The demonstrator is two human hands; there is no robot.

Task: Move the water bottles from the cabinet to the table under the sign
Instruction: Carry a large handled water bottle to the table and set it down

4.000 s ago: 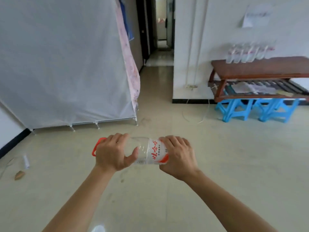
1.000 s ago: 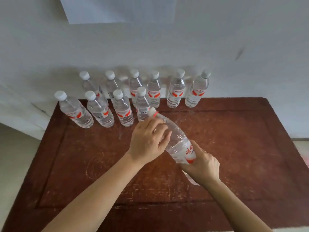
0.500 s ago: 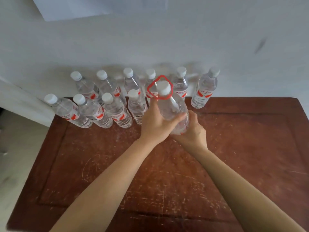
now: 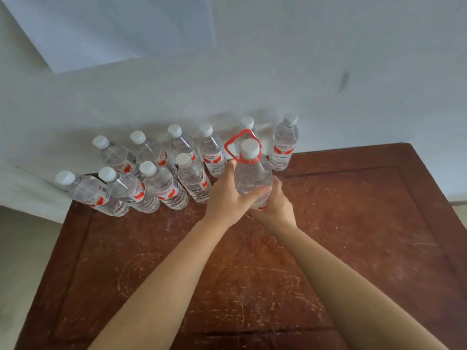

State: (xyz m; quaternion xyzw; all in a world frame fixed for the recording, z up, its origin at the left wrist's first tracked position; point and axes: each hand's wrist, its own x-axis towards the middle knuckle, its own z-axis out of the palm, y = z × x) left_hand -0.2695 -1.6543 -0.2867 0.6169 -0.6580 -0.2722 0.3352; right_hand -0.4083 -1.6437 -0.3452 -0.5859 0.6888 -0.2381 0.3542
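- Ten small water bottles (image 4: 161,190) are standing in two close rows along the back of the table (image 4: 353,223), against the wall below the sign (image 4: 113,29).
- Both hands are grasping the larger bottle (image 4: 252,178). The left hand (image 4: 227,198) is curling round its left side, and the right hand (image 4: 275,205) is cupping its lower body from the right.
- That bottle is being held upright at the right end of the front row. Its base is hiding behind the fingers, so I cannot tell whether it is already resting on the wood.
- Letting go too soon is probably the main risk. If the base is not sitting flat, a tall, full bottle could start tipping and rolling across the bare right side of the table.
- The left hand's knuckles are sitting just beside the nearest front-row bottle (image 4: 193,180). Drawing that hand away sideways could nudge it, and with the rows packed this tightly one falling bottle would likely be taking its neighbours down.
- The red carry ring (image 4: 231,145) is jutting out toward the back row (image 4: 213,155). Twisting the bottle while setting it down could catch the ring on a cap there.
- Squeezing harder is unlikely to help, since thin clear plastic looks prone to flexing and slipping in the hands.
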